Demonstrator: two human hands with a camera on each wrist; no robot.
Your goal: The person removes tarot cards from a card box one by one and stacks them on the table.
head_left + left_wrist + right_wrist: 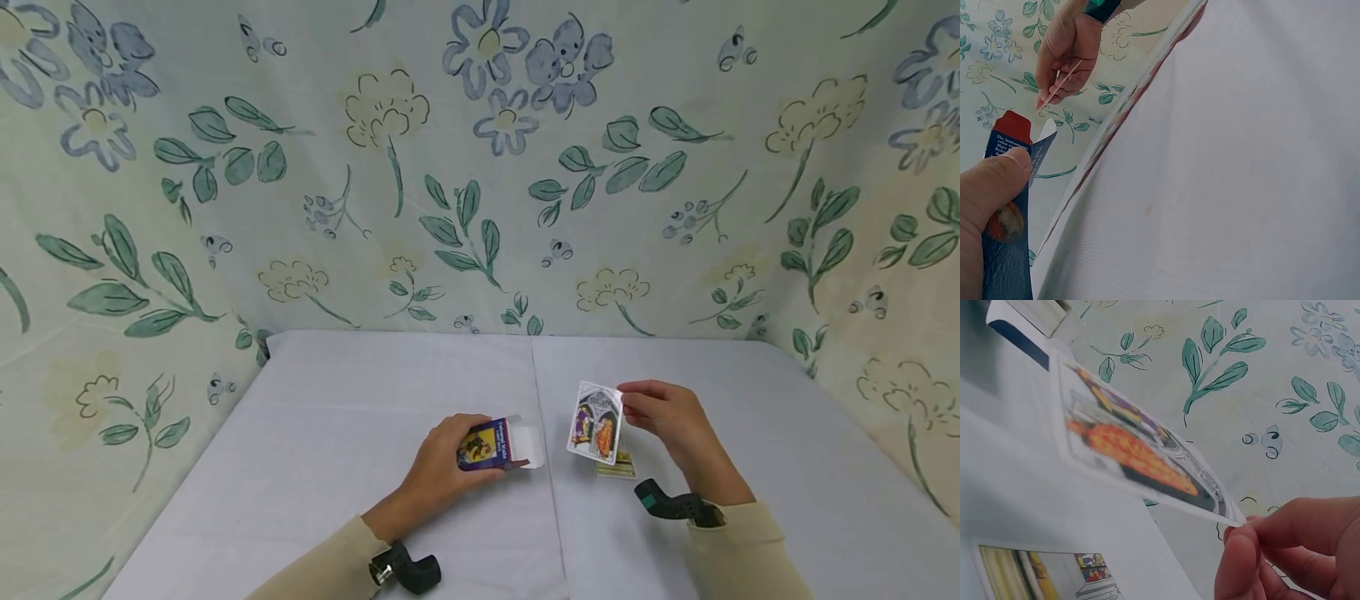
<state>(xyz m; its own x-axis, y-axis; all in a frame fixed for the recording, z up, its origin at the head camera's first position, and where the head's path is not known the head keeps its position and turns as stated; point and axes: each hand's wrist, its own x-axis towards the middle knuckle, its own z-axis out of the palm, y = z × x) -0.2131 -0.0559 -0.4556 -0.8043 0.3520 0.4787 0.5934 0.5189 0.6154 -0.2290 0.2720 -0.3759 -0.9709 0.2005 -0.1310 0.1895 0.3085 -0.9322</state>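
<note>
My left hand [441, 460] grips a small dark blue card box [483, 447] marked "Universal Waite", its flaps standing out at the end facing right. In the left wrist view the thumb presses along the narrow side of the box [1007, 265], below a red tab [1013, 127]. A picture card [595, 423] with a white border is pinched at one corner by my right hand [670, 427], held up and tilted. Under it, partly hidden, lie more cards [617, 470] on the table. The right wrist view shows one such card [1054, 574] face up at lower left.
A white cloth with a crease down its middle covers the table [360, 392]. Behind and at both sides hangs a flower-patterned fabric [465, 275]. Dark wrist cameras sit on both forearms, the right one [675, 504] close to the loose cards.
</note>
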